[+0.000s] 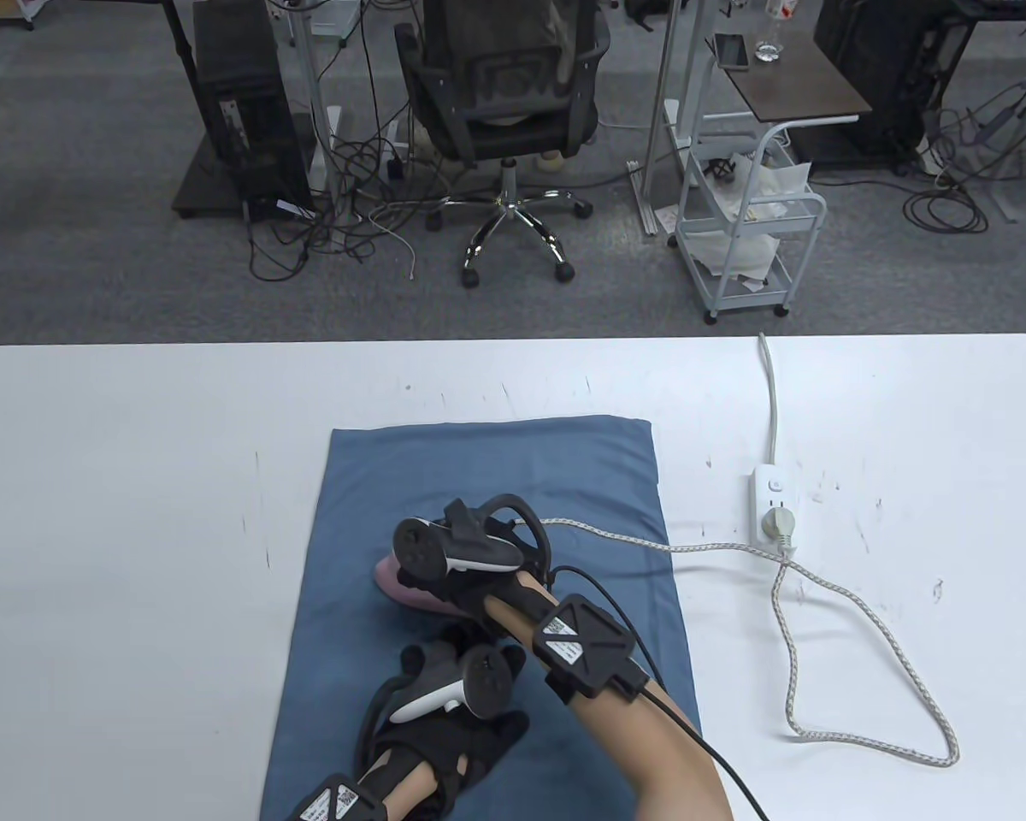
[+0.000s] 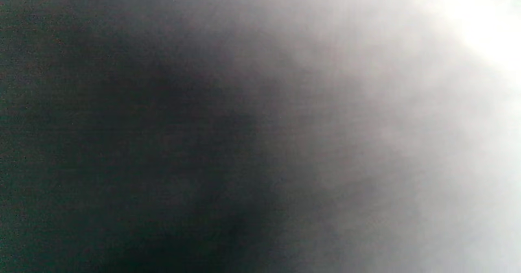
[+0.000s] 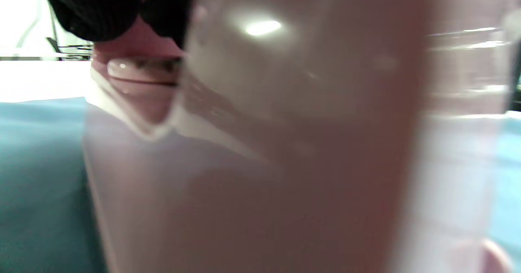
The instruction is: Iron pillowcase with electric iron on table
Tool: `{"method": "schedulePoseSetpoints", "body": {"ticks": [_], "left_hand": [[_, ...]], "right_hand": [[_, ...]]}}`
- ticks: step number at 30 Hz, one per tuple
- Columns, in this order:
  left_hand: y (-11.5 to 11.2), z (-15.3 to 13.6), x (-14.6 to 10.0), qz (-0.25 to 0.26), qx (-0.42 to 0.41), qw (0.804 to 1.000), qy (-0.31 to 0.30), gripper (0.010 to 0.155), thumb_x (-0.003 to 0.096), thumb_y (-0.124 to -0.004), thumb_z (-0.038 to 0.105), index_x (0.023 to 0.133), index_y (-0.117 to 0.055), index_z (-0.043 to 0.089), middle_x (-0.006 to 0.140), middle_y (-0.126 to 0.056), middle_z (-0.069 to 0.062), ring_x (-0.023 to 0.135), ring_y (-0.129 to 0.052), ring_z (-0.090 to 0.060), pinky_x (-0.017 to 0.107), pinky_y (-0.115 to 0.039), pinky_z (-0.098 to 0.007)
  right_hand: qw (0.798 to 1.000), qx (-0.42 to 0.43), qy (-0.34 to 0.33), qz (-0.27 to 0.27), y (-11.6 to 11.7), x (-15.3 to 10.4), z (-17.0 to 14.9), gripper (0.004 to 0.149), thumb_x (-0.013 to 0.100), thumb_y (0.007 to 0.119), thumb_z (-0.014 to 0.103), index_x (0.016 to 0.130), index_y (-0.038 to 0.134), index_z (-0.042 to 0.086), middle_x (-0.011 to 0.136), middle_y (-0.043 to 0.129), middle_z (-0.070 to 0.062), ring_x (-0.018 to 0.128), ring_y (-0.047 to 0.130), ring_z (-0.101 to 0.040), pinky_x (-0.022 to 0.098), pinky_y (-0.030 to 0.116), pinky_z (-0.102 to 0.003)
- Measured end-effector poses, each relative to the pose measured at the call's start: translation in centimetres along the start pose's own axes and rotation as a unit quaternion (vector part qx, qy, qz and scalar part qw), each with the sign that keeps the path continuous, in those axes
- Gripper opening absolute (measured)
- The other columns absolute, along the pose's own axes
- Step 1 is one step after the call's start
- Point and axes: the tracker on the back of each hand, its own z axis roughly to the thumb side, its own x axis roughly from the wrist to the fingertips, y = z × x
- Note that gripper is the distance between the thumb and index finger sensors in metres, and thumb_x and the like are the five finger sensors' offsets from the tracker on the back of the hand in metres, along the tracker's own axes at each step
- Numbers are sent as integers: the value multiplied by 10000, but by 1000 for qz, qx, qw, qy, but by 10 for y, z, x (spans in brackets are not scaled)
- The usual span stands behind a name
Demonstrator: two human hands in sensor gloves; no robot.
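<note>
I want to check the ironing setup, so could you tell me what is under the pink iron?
The pink iron sits on the blue pillowcase, which lies flat on the white table. The right hand grips and covers most of the iron, so its soleplate contact is hidden.

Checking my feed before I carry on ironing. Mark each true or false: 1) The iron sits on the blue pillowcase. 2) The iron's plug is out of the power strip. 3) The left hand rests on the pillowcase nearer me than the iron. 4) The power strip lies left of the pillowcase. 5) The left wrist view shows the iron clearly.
1) True: the pink iron sits on the pillowcase, under the right hand.
2) False: the plug is in the power strip.
3) True: the left hand rests there.
4) False: it lies to the right, on the table.
5) False: that view is only a dark blur.
</note>
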Motion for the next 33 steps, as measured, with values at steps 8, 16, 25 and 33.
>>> {"method": "schedulePoseSetpoints", "body": {"ticks": [8, 16, 25, 33], "left_hand": [[0, 0, 0, 0, -1, 1000, -1, 756, 477, -349, 645, 961, 185, 417, 981, 358, 15, 894, 359, -345, 582, 144, -698], [0, 0, 0, 0, 0, 1000, 0, 755, 478, -348, 645, 961, 185, 417, 982, 358, 14, 895, 357, -346, 583, 143, -698], [0, 0, 0, 0, 0, 1000, 0, 755, 477, -347, 645, 961, 187, 416, 981, 358, 13, 895, 358, -347, 583, 144, -698], [1, -1, 0, 0, 0, 1000, 0, 756, 477, -346, 646, 961, 187, 417, 981, 359, 14, 894, 359, -347, 583, 144, -699]], "right_hand": [[997, 5, 75, 10, 2, 36, -12, 653, 453, 724, 555, 972, 674, 162, 459, 920, 85, 270, 939, -73, 378, 906, -362], [993, -25, 110, 22, 0, 17, -34, 678, 452, 708, 565, 983, 656, 148, 433, 926, 75, 228, 930, -64, 337, 917, -345], [983, -52, 175, 16, -1, -44, -100, 698, 445, 701, 571, 983, 657, 127, 419, 936, 73, 213, 937, -58, 317, 925, -343], [962, -56, 267, 25, -2, -101, -170, 698, 443, 705, 566, 980, 659, 122, 422, 939, 64, 216, 941, -70, 322, 921, -356]]}}
